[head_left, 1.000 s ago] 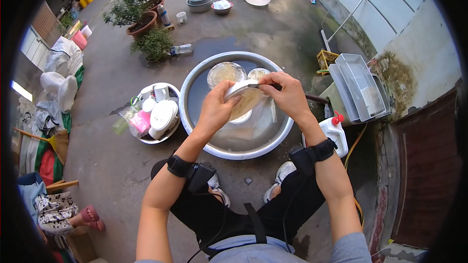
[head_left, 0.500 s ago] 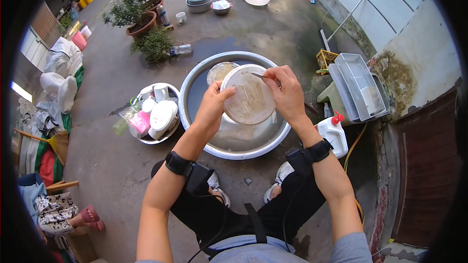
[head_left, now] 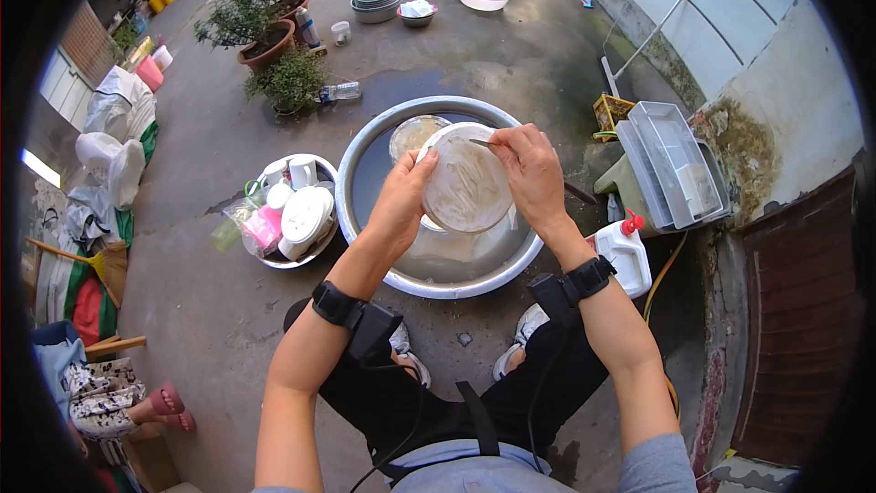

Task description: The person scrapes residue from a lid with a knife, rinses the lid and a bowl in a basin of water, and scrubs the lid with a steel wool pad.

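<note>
My left hand (head_left: pixel 400 194) grips the left edge of a round, whitish plastic lid (head_left: pixel 467 192), tilted toward me, with brownish streaks of residue across its face. In my right hand (head_left: pixel 532 172) is a small, thin, dark blade-like piece (head_left: pixel 482 142), pinched between thumb and fingers against the lid's upper right part. I cannot make out its exact kind. Both hands are above a large metal basin (head_left: pixel 438 290) of cloudy water. Behind the lid, another round, clear container or lid (head_left: pixel 412 135) with yellowish residue lies in the basin. Part of a further white item under the lid is hidden.
Left of the basin sits a bowl (head_left: pixel 285 265) piled with white containers and a pink packet. To the right are a white jug (head_left: pixel 625 256) with a red cap and clear plastic bins (head_left: pixel 671 164). Potted plants (head_left: pixel 266 44) stand ahead; a seated person's legs (head_left: pixel 109 402) show at lower left.
My right hand and the thin blade have shifted slightly on the lid. The lid's tilt has changed a little, and my left hand still holds its edge.
</note>
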